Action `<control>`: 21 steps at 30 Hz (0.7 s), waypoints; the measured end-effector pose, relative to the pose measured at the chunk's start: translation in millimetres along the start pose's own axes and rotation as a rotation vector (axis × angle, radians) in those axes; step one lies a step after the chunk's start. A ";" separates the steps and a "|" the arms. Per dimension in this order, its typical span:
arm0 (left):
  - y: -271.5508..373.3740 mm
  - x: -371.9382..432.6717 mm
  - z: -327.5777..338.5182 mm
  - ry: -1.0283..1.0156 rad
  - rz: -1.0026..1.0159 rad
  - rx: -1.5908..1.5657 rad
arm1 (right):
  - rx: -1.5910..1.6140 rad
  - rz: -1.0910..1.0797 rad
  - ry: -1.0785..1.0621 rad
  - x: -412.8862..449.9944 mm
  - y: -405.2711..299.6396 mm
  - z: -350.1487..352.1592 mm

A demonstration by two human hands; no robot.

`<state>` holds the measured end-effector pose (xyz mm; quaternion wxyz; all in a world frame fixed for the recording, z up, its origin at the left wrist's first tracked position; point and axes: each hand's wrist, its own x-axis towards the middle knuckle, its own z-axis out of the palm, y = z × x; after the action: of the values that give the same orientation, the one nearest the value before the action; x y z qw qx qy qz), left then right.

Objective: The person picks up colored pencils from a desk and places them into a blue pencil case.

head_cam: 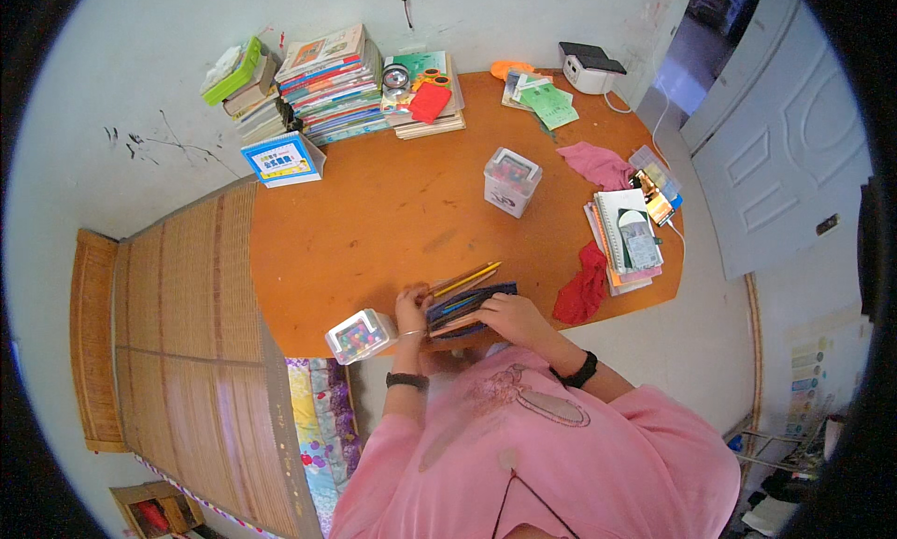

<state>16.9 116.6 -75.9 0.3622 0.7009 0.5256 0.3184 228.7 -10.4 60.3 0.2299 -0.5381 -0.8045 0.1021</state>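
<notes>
A dark blue pencil case (pixel 506 288) lies open at the table's near edge, with several pencils inside it. My right hand (pixel 510 316) rests on the case's near right side, fingers over its edge. At the case's left end is my left hand (pixel 412 310), beside several pencils (pixel 468 280) that lie on the table just beyond the case. Whether its fingers hold a pencil cannot be told. Left of that hand stands a clear plastic box (pixel 361 336) of small colourful pieces.
A second lidded box (pixel 513 182) stands mid-table. A red cloth (pixel 583 287) and stacked notebooks (pixel 629 238) lie at the right. Along the wall are book stacks (pixel 336 83), a desk calendar (pixel 282 159) and a white device (pixel 590 73). A mat-covered bed (pixel 193 280) adjoins the table's left.
</notes>
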 end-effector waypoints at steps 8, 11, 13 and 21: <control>20.1 -3.8 -8.7 -0.031 -0.120 -0.076 | 0.089 0.290 0.024 -9.7 16.1 18.4; 44.4 -18.3 -15.9 0.150 -0.060 -0.122 | 0.158 0.348 0.255 -11.9 24.4 9.6; 61.1 -32.7 -18.3 0.247 -0.022 -0.129 | 0.244 0.479 0.290 -16.1 36.5 7.6; 98.6 -95.6 -59.1 0.265 0.173 -0.042 | 0.170 0.549 0.312 -35.1 71.5 0.8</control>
<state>-5.5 16.1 32.5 0.2754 0.6877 0.4995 0.4491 298.0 -13.8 21.1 0.3583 -0.7229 -0.5732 0.1433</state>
